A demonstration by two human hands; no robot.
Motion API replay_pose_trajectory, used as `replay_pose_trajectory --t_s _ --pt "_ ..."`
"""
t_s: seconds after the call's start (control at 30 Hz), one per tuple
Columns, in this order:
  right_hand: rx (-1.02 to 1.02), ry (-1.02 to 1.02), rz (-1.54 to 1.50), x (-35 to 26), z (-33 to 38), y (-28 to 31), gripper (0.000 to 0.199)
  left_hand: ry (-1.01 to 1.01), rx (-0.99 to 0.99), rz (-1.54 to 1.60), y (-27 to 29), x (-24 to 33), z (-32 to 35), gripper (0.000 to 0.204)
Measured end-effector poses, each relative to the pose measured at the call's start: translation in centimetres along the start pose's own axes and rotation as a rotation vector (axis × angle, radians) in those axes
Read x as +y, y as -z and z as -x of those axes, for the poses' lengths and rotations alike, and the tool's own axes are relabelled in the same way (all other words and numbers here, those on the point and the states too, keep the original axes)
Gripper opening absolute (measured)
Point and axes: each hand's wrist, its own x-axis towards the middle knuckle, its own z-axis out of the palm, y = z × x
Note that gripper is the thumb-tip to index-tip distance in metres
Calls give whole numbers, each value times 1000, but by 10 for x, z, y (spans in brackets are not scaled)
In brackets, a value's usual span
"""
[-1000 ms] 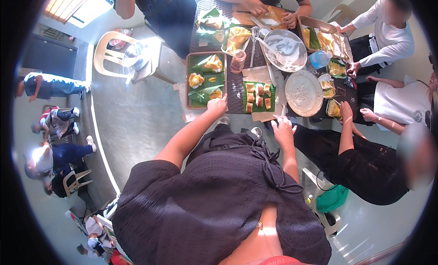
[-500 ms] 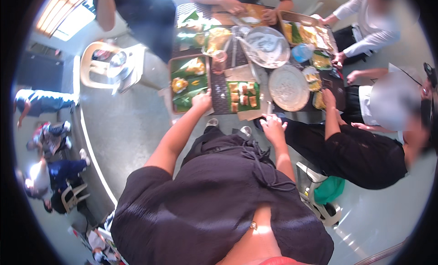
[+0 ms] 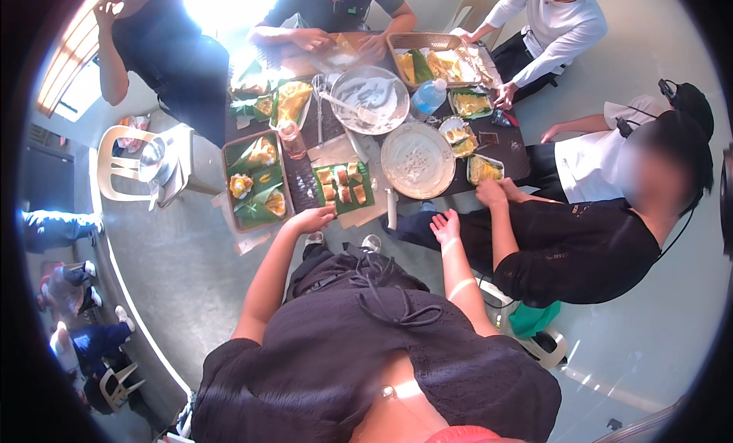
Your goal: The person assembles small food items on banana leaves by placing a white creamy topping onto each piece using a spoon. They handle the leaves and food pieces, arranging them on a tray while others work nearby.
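My left hand [image 3: 314,218] is at the table's near edge, fingers stretched out, with nothing seen in it. Just beyond its fingertips, several browned rolls [image 3: 343,183] lie in rows on a green leaf [image 3: 366,202]. Left of them is a brown-rimmed tray [image 3: 227,183] lined with green leaves, bearing several yellow food pieces [image 3: 263,152] with white bits on some. My right hand [image 3: 446,228] is held off the table, palm up and fingers spread, holding nothing. Beyond it stands a round, pale, flour-dusted tray [image 3: 418,161].
A metal basin [image 3: 389,84] of white powder, a whisk [image 3: 320,99], a blue-tinted bottle [image 3: 429,97] and a wicker basket [image 3: 435,40] crowd the table. A co-worker in black [image 3: 580,248] leans in from the right. A plastic chair [image 3: 114,164] stands at the left.
My left hand has come off the leaf-lined tray and moved right, below the rolls. A yellow piece now shows where it was. My right hand has turned palm up. The view has shifted.
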Motion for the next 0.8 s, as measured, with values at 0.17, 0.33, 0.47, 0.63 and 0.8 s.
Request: replay_pose_trajectory --t_s 0.17,0.33,0.47,0.63,0.8 --pt "-112 38 44 -19 -21 -33 51 100 178 224 21 19 28 39" --pt "-295 -1 80 -41 -46 -48 41 119 376 319 24 3 32 39" --pt "-329 -17 183 -44 -61 -40 28 162 393 405 14 4 38 40" --pt "-376 -108 200 -46 -75 -36 23 224 395 411 0 3 46 42" --pt "-316 -124 182 -36 -79 -45 22 247 398 406 -4 -1 61 43"
